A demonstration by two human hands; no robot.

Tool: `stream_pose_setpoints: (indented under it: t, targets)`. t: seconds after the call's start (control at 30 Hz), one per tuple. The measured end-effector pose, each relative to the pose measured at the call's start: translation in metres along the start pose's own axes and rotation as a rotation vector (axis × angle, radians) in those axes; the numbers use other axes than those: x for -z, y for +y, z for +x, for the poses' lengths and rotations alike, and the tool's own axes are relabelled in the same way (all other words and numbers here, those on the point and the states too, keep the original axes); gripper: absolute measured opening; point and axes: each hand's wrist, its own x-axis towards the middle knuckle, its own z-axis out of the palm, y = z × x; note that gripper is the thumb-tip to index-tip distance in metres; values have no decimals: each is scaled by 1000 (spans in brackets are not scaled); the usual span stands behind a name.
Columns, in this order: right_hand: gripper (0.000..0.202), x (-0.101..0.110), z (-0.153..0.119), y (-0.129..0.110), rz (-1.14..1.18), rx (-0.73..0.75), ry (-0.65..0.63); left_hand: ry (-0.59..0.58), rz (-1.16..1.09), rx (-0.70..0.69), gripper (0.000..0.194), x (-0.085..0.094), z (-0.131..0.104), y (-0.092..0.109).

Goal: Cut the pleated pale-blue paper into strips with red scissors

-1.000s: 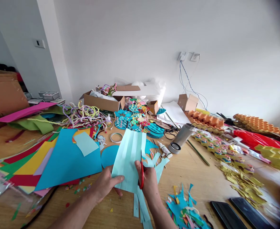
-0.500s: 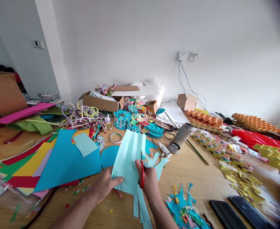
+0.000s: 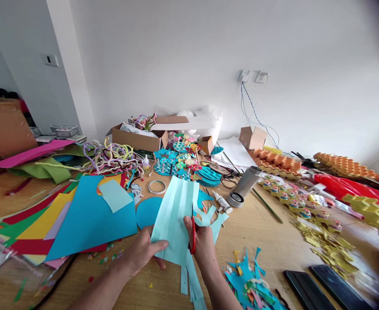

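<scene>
Looking past both hands, I see the worktop (image 3: 257, 232) spread with paper, craft pieces and offcuts. Beyond and left of the left hand (image 3: 144, 249) lies a big blue sheet (image 3: 95, 224) on other coloured sheets, with a small pale rectangle (image 3: 116, 196) on top. The pale blue sheet (image 3: 173, 219) is raised between the hands, lengthwise bands running down it. The left hand is closed on its near left corner, thumb on top, fingers beneath. The right hand (image 3: 204, 241) is closed around the red scissor handles (image 3: 194, 245), at the sheet's right side.

As for progress, pale strips (image 3: 192, 280) hang or lie just below the right hand, near its wrist, and more pale offcuts (image 3: 220, 219) sit just past it, so I judge several cuts done. One cut looks partly made: a narrow margin stands right of the blades and seems joined at the far end. Most of the sheet's width is in one piece, uncut. I cannot tell how wide the blades are open. Right of the right wrist is a heap of small blue scraps (image 3: 241, 280).
</scene>
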Motion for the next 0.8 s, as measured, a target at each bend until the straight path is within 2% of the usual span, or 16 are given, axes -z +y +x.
stream_pose_setpoints:
  t: [0.37, 0.53, 0.8]
  targets:
    - [41, -2, -1, -1, 32, -116, 16, 5, -4, 9, 47, 0, 0, 0]
    - [43, -1, -2, -4, 41, -177, -35, 7, -11, -4, 47, 0, 0, -1]
    - [42, 4, 1, -4, 42, -88, -38, -9, -1, -3, 46, -1, -1, 0]
